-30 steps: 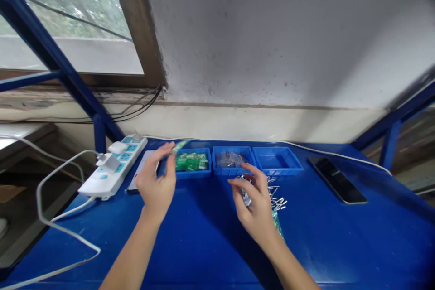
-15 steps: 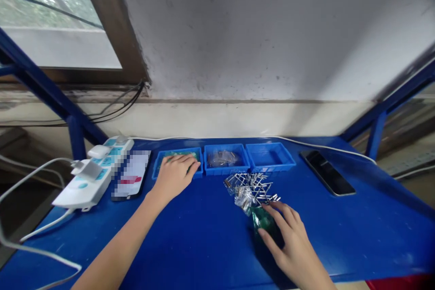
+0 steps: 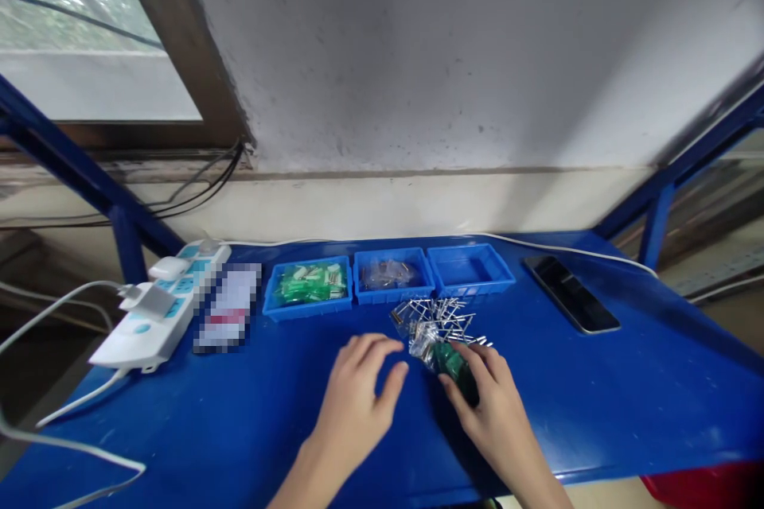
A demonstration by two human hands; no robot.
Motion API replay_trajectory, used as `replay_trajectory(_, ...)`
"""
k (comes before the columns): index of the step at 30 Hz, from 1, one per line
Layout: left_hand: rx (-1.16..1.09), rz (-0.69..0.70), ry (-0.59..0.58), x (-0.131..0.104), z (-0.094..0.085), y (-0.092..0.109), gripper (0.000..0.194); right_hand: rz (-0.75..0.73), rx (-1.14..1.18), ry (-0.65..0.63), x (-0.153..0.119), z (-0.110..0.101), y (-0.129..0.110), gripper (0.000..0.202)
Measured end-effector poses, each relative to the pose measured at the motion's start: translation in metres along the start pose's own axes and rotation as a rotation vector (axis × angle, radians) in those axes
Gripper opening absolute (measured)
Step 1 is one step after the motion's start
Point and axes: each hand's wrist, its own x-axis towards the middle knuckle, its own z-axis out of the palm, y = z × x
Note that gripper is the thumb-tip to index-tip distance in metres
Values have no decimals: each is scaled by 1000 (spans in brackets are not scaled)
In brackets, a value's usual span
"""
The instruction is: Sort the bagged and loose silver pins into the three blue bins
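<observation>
My right hand [image 3: 493, 406] is closed around a green plastic packet [image 3: 454, 366] at the near edge of a heap of thin silvery metal pins [image 3: 438, 314]. To its left, my left hand [image 3: 361, 394] hovers over the blue table with fingers curved and apart, holding nothing. A crumpled clear plastic bag [image 3: 422, 339] lies against the pins, touching the green packet. Behind them, the left blue tray [image 3: 307, 308] holds green packets [image 3: 313, 281] with pale pieces inside. Clear bags of small parts [image 3: 387, 274] fill the middle blue tray [image 3: 395, 298].
The right blue tray [image 3: 471, 270] has nothing visible in it. A dark phone [image 3: 571, 294] lies to the right. On the left are a pixelated phone [image 3: 228, 308] and a white power strip [image 3: 158, 318] with cords. A wall [image 3: 430, 207] rises behind the table.
My left hand has come away from the left tray, moving right and nearer, uncovering the green packets. My right hand still holds the green packet, now gripped tighter. The view has shifted slightly.
</observation>
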Motion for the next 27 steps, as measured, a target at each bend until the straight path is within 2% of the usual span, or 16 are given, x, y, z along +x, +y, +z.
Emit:
replay_trajectory(3,-121,-43,-110,-14,22,12,21,-5,-64,32,-4,2,-3,48)
replay_trajectory(7,-315,-124,-148,-22,30,11,21,-89,113,54,-6,-3,-7,19)
replay_trajectory(9,-492,-240,-184,-22,29,10,27,-117,216,153,-4,-8,-10,17)
replay_trajectory(12,-879,-519,-236,-20,28,10,50,-250,244,280,0,-12,-21,26)
replay_trajectory(14,-1113,-677,-209,-19,27,10,56,-370,223,262,1,-9,-31,35)
replay_trajectory(16,-1187,-697,-110,-20,24,8,49,-422,214,194,2,-4,-41,40)
replay_trajectory(18,-1061,-591,42,-20,16,2,38,-369,223,128,4,3,-51,37)
replay_trajectory(20,-786,-424,227,-18,1,-9,28,-264,228,101,5,9,-57,31)
replay_trajectory(22,-411,-222,484,-11,-21,-25,20,-181,232,93,6,12,-61,26)
replay_trajectory(23,-222,-75,609,-5,-35,-34,18,-160,235,89,5,13,-61,24)
replay_trajectory(24,-63,33,676,1,-51,-43,18,-146,240,84,4,14,-60,23)
replay_trajectory(25,66,96,701,9,-67,-52,19,-137,245,78,3,14,-59,22)
replay_trajectory(26,167,131,662,16,-82,-60,21,-129,247,72,1,15,-57,22)
replay_trajectory(27,240,148,548,23,-97,-68,23,-122,247,68,-1,15,-55,22)
